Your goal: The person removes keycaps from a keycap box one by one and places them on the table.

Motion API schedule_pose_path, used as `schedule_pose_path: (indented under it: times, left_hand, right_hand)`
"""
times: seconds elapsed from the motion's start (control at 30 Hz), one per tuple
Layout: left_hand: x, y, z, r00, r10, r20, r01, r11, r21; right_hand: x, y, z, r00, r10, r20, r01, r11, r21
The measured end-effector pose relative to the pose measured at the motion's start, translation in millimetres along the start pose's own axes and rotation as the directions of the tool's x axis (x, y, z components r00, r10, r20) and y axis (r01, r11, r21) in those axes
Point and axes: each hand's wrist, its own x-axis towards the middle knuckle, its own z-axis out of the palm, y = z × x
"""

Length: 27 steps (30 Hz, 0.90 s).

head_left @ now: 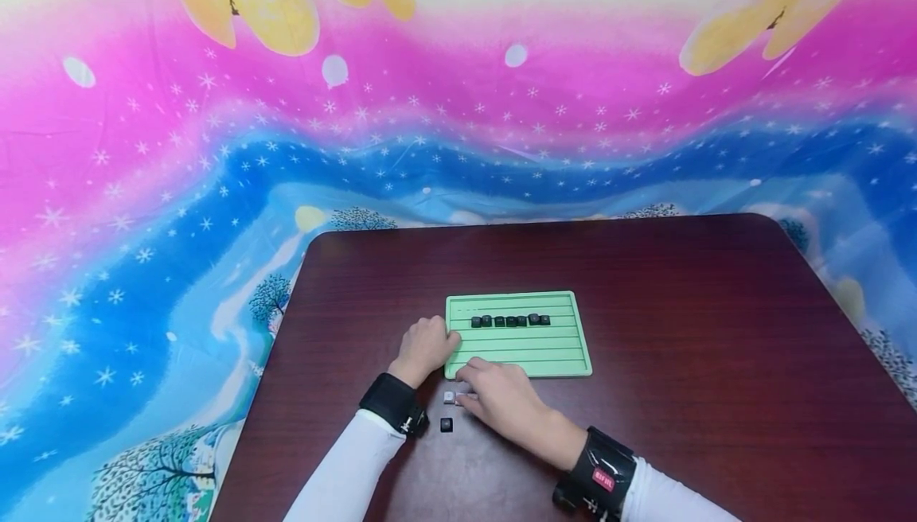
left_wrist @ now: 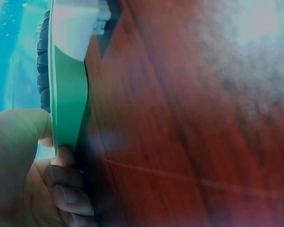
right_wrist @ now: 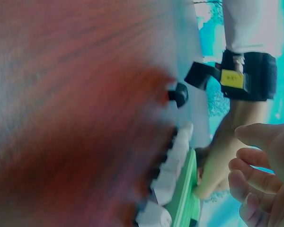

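My left hand (head_left: 426, 347) pinches the tray (head_left: 519, 342); my right hand (head_left: 510, 404), fingers (right_wrist: 248, 171) apart, hovers near white keys (head_left: 449, 398).

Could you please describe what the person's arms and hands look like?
The left hand and right hand are bare. White long sleeves meet black wristbands carrying small black devices. The right band has a red label with pale marks; the left device bears a yellow label.

Red label (head_left: 603, 478), yellow label (right_wrist: 232, 79) on wristbands (head_left: 390, 401): lettering illegible.
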Motion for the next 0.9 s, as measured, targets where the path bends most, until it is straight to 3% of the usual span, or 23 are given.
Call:
schedule_pose_path:
  times: [0.27, 0.63, 0.9]
  left_hand:
    - [0.9, 0.6, 0.4, 1.0, -0.008, 0.008, 0.008, 1.0, 0.009]
    - [2.6, -1.3, 3.5, 0.999, -0.027, 0.027, 0.026, 1.0, 0.014]
    - [2.0, -1.2, 2.1, 1.0, -0.016, 0.014, 0.016, 1.0, 0.013]
  right_hand:
    - [1.6, 15.8, -14.7, 0.998, 0.049, -0.025, -0.049, 0.999, 0.015]
    - [-1.4, 41.8, -21.1, 0.995, 0.067, -0.078, -0.07, 0.997, -0.039]
    - [-0.6, 59.8, -24.7, 0.983, 0.17, -0.065, -0.172, 0.985, -0.03]
